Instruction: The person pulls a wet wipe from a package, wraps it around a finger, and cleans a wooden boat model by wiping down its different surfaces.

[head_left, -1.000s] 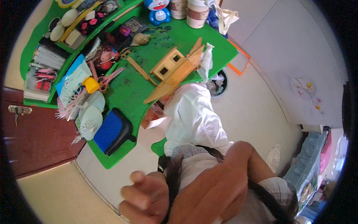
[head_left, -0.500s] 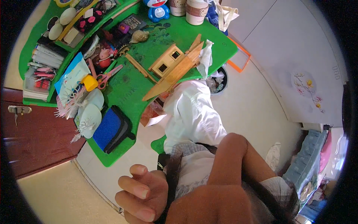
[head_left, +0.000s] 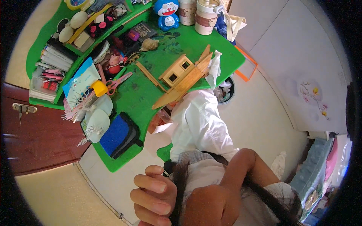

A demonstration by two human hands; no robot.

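Note:
Both my hands are raised close to the camera, away from the desk. My left hand (head_left: 155, 197), at the lower edge, has its fingers loosely curled with gaps between them, and nothing shows in it. Beside it, my right hand (head_left: 207, 205) shows its back, on a sharply bent arm; its fingers are hidden. Dark strands of hair (head_left: 181, 184) hang by both hands. Farther off, a wooden model boat (head_left: 181, 83) with a small cabin sits at the desk's near edge, beyond my white-trousered legs (head_left: 203, 120). Neither hand touches it. A thin wooden strip (head_left: 151, 76) lies alongside.
On the green desk (head_left: 128, 150) are pink scissors (head_left: 120, 83), a blue-and-black case (head_left: 120, 135), a shell (head_left: 149, 44), a blue figurine (head_left: 166, 15) and two cups. A waste bin (head_left: 227, 92) stands right of the desk. A brown door (head_left: 37, 132) is at left.
My left hand has shifted right and its fingers have drawn closer together. My right hand has moved slightly lower. The desk appears shifted right and down in view; the boat lies as before.

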